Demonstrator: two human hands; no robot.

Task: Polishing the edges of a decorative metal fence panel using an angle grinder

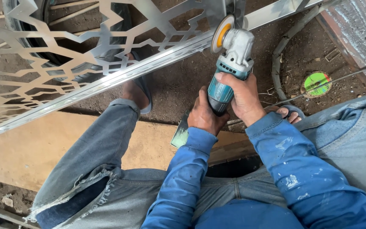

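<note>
Teal angle grinder (229, 72) gripped in both my left hand (204, 113) and right hand (243, 98) (fingers clenched), disc (222, 33) at the metal rail (119, 76), upper centre.

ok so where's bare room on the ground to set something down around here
Bare dirt lies between the metal rail and the wooden board, and right of the hose around the green disc. It is crowded where both hands grip the angle grinder between the feet.

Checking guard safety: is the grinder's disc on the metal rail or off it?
On it: the disc of the angle grinder meets the rail.
</note>
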